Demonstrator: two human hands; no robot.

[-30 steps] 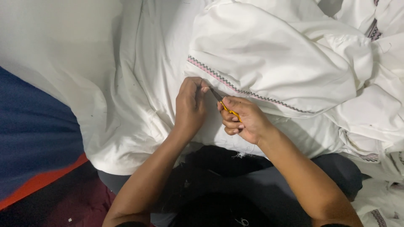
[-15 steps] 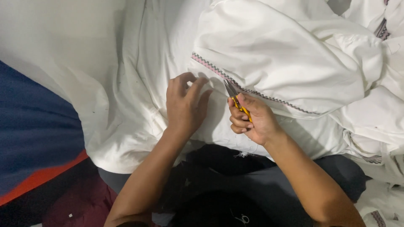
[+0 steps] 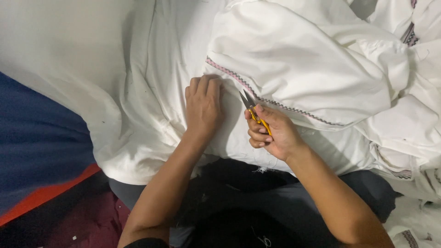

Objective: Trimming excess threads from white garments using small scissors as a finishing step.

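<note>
1. Fingers (image 3: 259, 138) of our right hand (image 3: 271, 133) are curled tight around small thread snips with yellow handles and short dark metal blades (image 3: 254, 110); the thumb lies along the top of the handles.
2. We hold the thread snips slanted, blades pointing up and away from us toward the patterned border.
3. That narrow embroidered border in dark zigzag stitching (image 3: 275, 104) runs diagonally along a fold of the large white cotton cloth (image 3: 298, 59), and the blade tips sit just beside it; we cannot tell whether they touch the stitches.
4. Our left hand (image 3: 203, 105) lies flat on the white cloth just left of the snips, fingers together and stretched out, gripping nothing, pressing the fabric down near the upper end of the border.
5. We see the cloth heaped in thick folds across our lap and spreading up and to the right, where more trimmed edges (image 3: 409, 34) show.
6. At the left, a dark blue mat with an orange-red edge (image 3: 41, 174) lies beside the cloth.
</note>
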